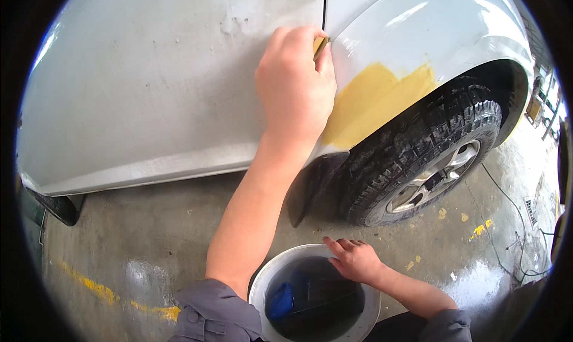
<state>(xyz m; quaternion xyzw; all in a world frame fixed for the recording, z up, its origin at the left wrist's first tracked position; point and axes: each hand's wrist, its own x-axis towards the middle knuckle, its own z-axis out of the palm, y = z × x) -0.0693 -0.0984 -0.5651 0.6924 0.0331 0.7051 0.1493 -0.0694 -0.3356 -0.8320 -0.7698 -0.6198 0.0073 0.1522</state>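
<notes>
Grip: my left hand (294,82) is closed around a small yellowish sanding block (320,45); only its tip shows past my fingers, pressed to the car body.
Block place: at the top right of my fist, touching the seam (324,8) between the door and the fender.
Door: grey door panel (167,79) runs left of my fist and under it, dull and scuffed.
Fender: pale fender (418,25) right of the grip, glossy up top.
Filler: yellow filler patch (376,100) just right of my knuckles and lower, reaching down to the wheel arch edge.
Right hand: my right hand (353,259) lies flat, fingers spread, holding nothing, resting on the bucket rim well below the grip.
Bucket: white bucket (265,282) straight below my left forearm, dark water inside, something blue (280,301) in it, can't tell what.
Wheel: black tyre (412,157) with silver rim (433,178), below right of the grip, beside the filler patch.
Mud flap: dark flap (310,184) just right of my left forearm, in front of the tyre.
Floor: wet concrete floor (149,240), yellow paint marks (95,288) far lower left, cables (513,222) far right.
</notes>
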